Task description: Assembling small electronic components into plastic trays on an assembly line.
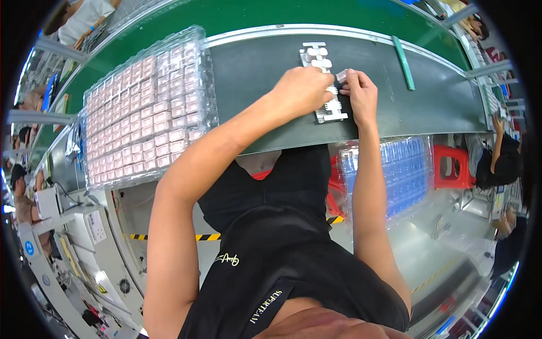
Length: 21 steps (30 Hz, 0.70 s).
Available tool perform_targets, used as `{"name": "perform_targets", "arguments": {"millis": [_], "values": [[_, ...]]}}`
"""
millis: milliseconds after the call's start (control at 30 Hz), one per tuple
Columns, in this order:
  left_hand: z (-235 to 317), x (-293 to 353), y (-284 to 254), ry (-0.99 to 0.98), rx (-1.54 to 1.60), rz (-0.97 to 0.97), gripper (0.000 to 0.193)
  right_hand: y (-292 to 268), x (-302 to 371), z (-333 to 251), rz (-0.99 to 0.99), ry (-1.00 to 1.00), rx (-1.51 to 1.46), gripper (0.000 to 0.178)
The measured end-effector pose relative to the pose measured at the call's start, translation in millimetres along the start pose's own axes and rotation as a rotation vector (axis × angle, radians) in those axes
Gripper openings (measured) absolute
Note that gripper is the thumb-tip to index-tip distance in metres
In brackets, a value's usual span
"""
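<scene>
A long white plastic holder (333, 107) with rounded lobes along it lies on the dark work surface in front of me. My left hand (305, 89) reaches across its middle, fingers curled down and closed on it, covering that part. Just to the right of the holder, my right hand (361, 95) pinches a small pale, partly see-through block (342, 75) between thumb and fingers. On the left, stacked clear plastic trays (210, 85) carry many small pale pink square pieces (148, 124) in rows.
A green strip (403, 63) lies at the right of the work surface (254, 62). Below the near edge, at right, is a clear tray with blue in it (398, 175). A red stool (451, 168) stands beyond it. Other people sit at both sides.
</scene>
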<state>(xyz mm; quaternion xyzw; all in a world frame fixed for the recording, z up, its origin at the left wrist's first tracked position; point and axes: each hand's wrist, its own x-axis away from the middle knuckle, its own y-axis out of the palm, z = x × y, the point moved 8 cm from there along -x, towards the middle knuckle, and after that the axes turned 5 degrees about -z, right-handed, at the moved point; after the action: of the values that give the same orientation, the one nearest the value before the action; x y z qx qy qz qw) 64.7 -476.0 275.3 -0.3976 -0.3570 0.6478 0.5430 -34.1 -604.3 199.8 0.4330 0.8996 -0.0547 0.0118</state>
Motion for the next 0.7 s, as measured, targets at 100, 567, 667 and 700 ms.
{"name": "perform_targets", "arguments": {"millis": [100, 567, 667, 700], "values": [[-3.1, -3.3, 13.9, -0.056, 0.024, -0.046, 0.019, -6.0, 5.1, -0.1, 0.049, -0.043, 0.021, 0.029], [-158.9, 167.5, -158.7, -0.529, 0.034, 0.403, 0.026, -20.9, 10.6, -5.3, 0.128, -0.216, 0.033, 0.029], [-205.0, 209.0, -172.2, -0.685, -0.138, 0.379, 0.021, -19.3, 13.8, -14.5, 0.167, -0.249, 0.045, 0.030], [-212.9, 217.8, -173.3, -0.678, -0.169, 0.422, 0.019, -18.9, 14.1, -14.7, 0.165, -0.250, 0.044, 0.030]]}}
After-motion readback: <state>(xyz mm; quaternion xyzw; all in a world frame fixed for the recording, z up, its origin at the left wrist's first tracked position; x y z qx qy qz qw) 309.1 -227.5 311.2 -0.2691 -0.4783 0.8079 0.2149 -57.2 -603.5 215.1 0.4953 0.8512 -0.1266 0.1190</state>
